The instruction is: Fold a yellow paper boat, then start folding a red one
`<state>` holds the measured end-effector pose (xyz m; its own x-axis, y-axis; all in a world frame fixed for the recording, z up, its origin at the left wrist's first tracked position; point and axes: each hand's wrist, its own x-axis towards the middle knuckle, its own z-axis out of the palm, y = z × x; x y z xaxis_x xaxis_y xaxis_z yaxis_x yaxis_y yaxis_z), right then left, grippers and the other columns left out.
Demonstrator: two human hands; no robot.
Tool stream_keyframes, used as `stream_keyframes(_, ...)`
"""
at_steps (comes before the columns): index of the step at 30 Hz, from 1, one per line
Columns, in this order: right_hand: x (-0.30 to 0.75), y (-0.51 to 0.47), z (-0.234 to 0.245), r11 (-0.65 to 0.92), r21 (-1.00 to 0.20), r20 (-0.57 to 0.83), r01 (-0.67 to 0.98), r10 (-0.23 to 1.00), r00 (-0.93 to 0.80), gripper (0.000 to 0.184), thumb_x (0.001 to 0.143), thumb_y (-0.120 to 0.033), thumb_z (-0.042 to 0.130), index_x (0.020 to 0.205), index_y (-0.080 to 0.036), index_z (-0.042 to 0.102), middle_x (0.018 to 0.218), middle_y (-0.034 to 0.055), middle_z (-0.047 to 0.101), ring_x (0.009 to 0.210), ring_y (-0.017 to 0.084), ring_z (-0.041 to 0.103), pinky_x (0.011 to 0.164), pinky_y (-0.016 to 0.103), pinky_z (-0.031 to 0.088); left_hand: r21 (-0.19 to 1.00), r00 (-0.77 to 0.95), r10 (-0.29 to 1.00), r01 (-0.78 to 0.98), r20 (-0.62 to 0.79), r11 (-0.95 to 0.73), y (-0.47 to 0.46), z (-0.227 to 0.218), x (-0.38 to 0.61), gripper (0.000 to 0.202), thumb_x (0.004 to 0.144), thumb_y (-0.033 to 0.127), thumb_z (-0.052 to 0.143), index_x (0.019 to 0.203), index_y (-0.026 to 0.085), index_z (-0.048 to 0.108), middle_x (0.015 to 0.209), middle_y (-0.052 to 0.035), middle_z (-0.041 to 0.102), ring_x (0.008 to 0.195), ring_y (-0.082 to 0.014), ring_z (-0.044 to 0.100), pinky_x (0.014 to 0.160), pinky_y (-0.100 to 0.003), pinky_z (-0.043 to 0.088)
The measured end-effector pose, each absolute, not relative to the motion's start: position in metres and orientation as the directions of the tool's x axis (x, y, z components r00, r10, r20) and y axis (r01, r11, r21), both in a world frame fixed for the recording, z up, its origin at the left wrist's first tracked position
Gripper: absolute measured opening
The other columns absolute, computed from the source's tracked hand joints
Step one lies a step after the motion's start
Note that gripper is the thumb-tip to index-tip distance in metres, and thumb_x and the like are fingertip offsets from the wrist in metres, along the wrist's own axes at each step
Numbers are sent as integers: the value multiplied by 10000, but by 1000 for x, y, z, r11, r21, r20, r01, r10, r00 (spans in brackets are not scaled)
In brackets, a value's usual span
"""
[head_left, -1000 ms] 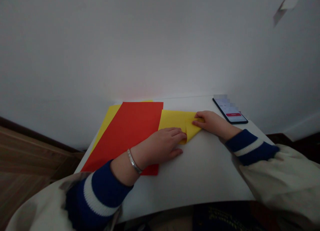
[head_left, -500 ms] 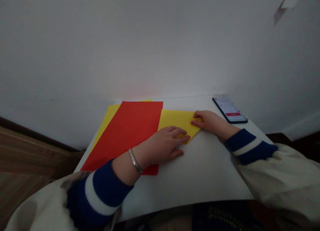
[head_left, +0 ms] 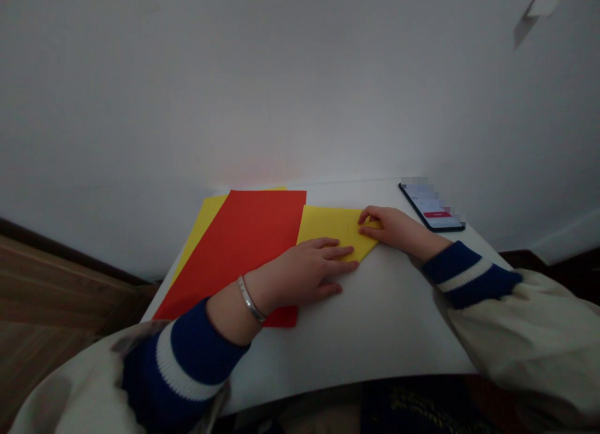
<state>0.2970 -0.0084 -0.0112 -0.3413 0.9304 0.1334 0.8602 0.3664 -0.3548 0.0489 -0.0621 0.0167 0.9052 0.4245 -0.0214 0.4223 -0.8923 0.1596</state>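
Left hand (head_left: 312,274) flat, fingers apart, on yellow paper (head_left: 328,221), hiding its near-left part and some of red sheet (head_left: 244,246). Paper's on table (head_left: 365,328), right of red. Right hand (head_left: 391,227) curled at its right end; can't tell if pinching. Second yellow sheet (head_left: 200,226) under red. Phone (head_left: 434,209) beyond, apart. Wall (head_left: 300,96) behind.

Folded paper (head_left: 328,221) partly under left hand (head_left: 307,272)

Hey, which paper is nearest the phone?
The folded yellow paper, with your left hand and right hand on it. The red sheet lies farther left, and the other yellow sheet peeks out from under the red.
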Motion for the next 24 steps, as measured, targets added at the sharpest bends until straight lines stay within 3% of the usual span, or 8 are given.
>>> stream_keyframes(8,299,-8,-14,388,-385,145,837,922,-360,184,817,-329,575,940,-220,658,831,39,676,726,179,586,658,279,417,204,896,444,434,5,-878,-62,18,49,405,889,244,561,1290,203,534,1434,-39,465,1332,-227,381,1110,-356,310)
stream_keyframes(14,298,-7,-16,417,-401,202,816,909,-365,193,822,-326,574,945,-211,667,815,30,676,707,167,578,642,268,405,212,853,519,498,54,-841,-62,16,51,483,862,237,592,1321,141,477,1335,-100,548,1259,-215,465,1064,-348,374)
stream_keyframes(24,298,-6,-15,431,-389,192,814,902,-386,145,811,-240,568,903,-210,675,904,48,709,797,192,624,731,303,456,163,902,426,411,69,-897,-62,16,50,377,899,261,559,1273,221,539,1385,-56,512,1289,-222,430,1078,-372,345)
